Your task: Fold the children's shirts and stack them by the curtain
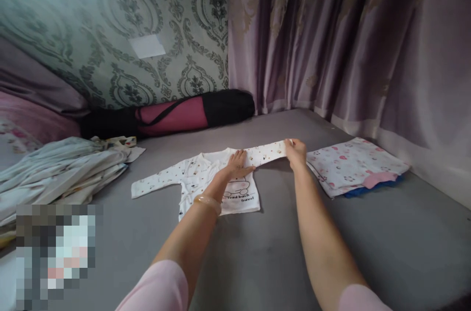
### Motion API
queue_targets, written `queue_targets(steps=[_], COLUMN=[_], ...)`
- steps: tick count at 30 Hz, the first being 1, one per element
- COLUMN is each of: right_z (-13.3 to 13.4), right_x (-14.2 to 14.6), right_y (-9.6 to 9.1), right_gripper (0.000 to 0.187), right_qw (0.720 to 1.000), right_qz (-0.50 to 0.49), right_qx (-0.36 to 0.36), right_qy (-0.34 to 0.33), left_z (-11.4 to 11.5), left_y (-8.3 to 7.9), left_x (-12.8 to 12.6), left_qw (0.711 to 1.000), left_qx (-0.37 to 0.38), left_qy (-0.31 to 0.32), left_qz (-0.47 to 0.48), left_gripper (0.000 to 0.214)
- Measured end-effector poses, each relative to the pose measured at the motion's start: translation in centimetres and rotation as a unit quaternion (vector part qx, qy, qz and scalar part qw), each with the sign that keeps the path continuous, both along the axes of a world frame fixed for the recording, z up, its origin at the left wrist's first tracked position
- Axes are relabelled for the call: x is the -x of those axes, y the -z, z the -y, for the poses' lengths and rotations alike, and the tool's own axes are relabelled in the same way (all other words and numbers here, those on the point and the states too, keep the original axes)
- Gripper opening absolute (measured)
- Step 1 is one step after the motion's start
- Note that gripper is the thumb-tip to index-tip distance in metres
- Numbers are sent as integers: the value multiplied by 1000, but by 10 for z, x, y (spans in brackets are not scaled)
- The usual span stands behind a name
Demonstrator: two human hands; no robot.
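Observation:
A small white baby shirt (198, 173) with a scattered print and a line-drawn picture lies spread on the grey bed sheet (257, 252). Its left-side sleeve stretches out flat. My left hand (235, 166) rests flat on the upper chest of the shirt, fingers spread. At the other sleeve's cuff, my right hand (296, 151) pinches the cloth between thumb and fingers, and that sleeve is drawn out straight to the right. A bangle circles my left wrist and covers part of the shirt's lower front from view.
Folded printed cloths (356, 164) lie to the right, with pink and blue edges showing. A heap of loose pale fabric (62, 168) is at the left. Along the wall lies a long black and pink bag (172, 117). Purple curtains (331, 31) hang behind. A blurred patch covers the lower left.

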State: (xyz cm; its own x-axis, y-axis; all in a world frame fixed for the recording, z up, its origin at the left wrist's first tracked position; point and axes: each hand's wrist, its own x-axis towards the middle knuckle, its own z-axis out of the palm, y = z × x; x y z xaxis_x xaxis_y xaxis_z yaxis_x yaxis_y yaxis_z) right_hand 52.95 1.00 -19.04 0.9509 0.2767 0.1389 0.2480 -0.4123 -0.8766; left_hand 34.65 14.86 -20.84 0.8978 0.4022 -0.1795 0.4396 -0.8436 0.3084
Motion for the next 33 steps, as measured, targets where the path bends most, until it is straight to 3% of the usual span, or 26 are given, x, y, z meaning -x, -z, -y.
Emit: queue_targets(steps=[4,8,15,21,26,29,31,33], right_z=[-10,-25,-47,-47,-44,-47,-52,-57], right_x=[16,45,94,91,84,88,95,106], right_y=[-19,-43,-54,-54,-57,-56,-54,-51], right_gripper=[43,42,31,16,8,12,16,21], right_qw=[996,973,940,909,909,921,932,941], right_qz=[-37,-119,-217,-296,-305,-281,-251,-219], right_qx=[-81,-185,-211,-269,-275,-257,-242,-229], right_qy=[-25,-64,-155,-115,-80,-83,-96,-116], left_z=[-3,-6,-6,-8,-13,-12,-10,-9], left_y=[-8,-21,-39,-43,-38,-34,-32,-29], left_x=[-1,-5,-12,-11,9,37,57,73], left_qw=[1000,1000,997,999,992,953,894,814], left_qx=[6,-19,-56,-26,99,212,308,408], left_qy=[6,6,24,23,15,-85,-185,-258], left_qz=[-2,-22,-43,-35,79,199,266,324], left_gripper=[96,100,96,96,91,78,67,59])
